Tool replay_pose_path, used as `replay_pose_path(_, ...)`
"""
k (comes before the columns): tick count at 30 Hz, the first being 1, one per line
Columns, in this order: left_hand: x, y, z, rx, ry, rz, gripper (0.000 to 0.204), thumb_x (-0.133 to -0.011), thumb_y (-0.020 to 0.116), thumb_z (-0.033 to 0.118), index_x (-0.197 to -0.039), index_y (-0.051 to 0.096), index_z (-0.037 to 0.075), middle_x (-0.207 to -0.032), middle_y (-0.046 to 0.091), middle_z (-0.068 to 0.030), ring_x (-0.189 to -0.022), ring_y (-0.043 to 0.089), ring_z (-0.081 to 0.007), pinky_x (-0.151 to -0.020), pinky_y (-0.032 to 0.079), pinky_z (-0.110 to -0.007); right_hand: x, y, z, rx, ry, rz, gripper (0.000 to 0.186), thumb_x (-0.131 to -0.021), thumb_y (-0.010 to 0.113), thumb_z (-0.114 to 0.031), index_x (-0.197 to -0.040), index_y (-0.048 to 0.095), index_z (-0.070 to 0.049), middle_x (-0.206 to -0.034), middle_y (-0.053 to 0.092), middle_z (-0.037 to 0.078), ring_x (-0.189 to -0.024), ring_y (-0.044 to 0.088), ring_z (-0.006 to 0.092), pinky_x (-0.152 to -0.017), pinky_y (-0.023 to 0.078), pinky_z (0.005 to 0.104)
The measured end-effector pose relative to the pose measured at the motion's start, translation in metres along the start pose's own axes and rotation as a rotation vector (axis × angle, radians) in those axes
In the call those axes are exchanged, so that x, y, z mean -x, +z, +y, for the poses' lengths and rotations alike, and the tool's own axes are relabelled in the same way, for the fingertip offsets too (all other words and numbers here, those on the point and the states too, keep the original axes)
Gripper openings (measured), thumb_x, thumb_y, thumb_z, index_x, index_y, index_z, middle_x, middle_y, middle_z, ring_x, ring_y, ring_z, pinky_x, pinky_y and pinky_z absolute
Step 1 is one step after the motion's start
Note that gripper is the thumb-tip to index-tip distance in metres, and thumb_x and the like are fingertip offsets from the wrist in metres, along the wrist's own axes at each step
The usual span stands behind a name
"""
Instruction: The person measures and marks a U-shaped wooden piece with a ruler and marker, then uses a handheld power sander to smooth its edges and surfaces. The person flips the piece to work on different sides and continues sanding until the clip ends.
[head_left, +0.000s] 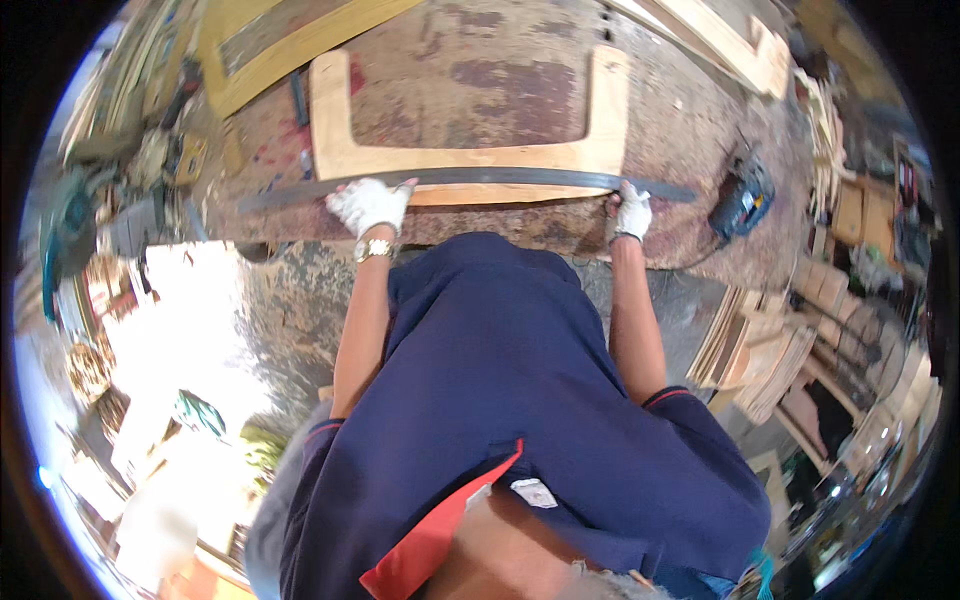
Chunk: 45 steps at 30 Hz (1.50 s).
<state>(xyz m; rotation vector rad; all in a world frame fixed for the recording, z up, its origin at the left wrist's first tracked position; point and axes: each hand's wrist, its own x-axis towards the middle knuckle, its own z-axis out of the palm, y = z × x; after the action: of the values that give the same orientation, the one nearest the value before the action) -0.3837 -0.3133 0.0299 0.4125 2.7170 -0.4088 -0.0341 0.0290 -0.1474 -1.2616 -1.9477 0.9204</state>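
A U-shaped pale wooden frame (pixel 470 158) lies flat on a worn, stained workbench (pixel 480 70). Along the frame's near edge runs a long dark metal strip (pixel 500 177), reaching past the wood on both sides. My left hand (pixel 370 203), in a white glove with a gold watch at the wrist, presses down on the strip near the frame's left corner. In a white glove too, my right hand (pixel 630 212) grips the strip close to its right end.
A blue power tool (pixel 742 200) with a cord lies on the bench at the right. More wooden frame parts (pixel 740 45) sit at the far right, and a yellowish frame (pixel 260 60) at the far left. Stacked plywood pieces (pixel 760 360) stand beside the bench.
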Motion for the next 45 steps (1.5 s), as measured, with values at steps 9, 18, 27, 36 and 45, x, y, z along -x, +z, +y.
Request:
replay_pose_path(9,-0.012,-0.023,0.010,-0.031,-0.025,-0.242,0.112,-0.077,0.058,0.096,-0.132,0.075,0.001,-0.140,0.069,-0.0271,-0.137,0.062,-0.0416,-0.120,0.034,-0.058,0.005,-0.007,-0.112,-0.824,0.807,0.259,0.015,-0.095,0.078,-0.005,-0.094,0.063,-0.007,-0.074,0.066,0.003,-0.049,0.058,0.0110,-0.039,0.040,0.0260)
replay_pose_path(18,-0.031,-0.021,0.016,-0.141,0.003,-0.281,0.119,-0.072,0.059,0.100,-0.121,0.077,-0.007,-0.118,0.076,-0.0322,-0.117,0.074,-0.0441,-0.098,0.056,-0.051,0.007,-0.005,-0.121,-0.752,0.844,0.311,0.013,-0.098,0.077,-0.009,-0.095,0.065,-0.004,-0.073,0.066,0.001,-0.050,0.058,0.0091,-0.045,0.041,0.0271)
replay_pose_path(27,-0.044,-0.014,0.007,-0.146,0.043,-0.322,0.115,-0.073,0.059,0.098,-0.104,0.080,-0.010,-0.102,0.076,-0.0357,-0.108,0.075,-0.0480,-0.092,0.056,-0.052,0.005,-0.012,-0.130,-0.724,0.906,0.278,0.016,-0.097,0.076,-0.007,-0.092,0.062,-0.003,-0.069,0.063,0.003,-0.049,0.057,0.0112,-0.045,0.044,0.0293)
replay_pose_path(36,-0.043,-0.018,0.009,-0.131,0.078,-0.349,0.103,-0.081,0.058,0.092,-0.111,0.081,-0.004,-0.105,0.077,-0.0336,-0.110,0.074,-0.0469,-0.096,0.055,-0.051,0.001,-0.012,-0.133,-0.739,0.961,0.297,0.021,-0.096,0.078,-0.005,-0.090,0.057,-0.003,-0.069,0.060,0.003,-0.049,0.057,0.0120,-0.045,0.046,0.0297)
replay_pose_path(45,-0.058,-0.002,-0.007,-0.131,0.066,-0.330,0.113,-0.072,0.060,0.099,-0.103,0.081,-0.007,-0.100,0.078,-0.0324,-0.102,0.076,-0.0451,-0.092,0.057,-0.050,0.003,-0.012,-0.131,-0.739,0.966,0.292,0.022,-0.096,0.078,-0.006,-0.090,0.057,-0.003,-0.070,0.062,0.003,-0.049,0.058,0.0121,-0.045,0.047,0.0297)
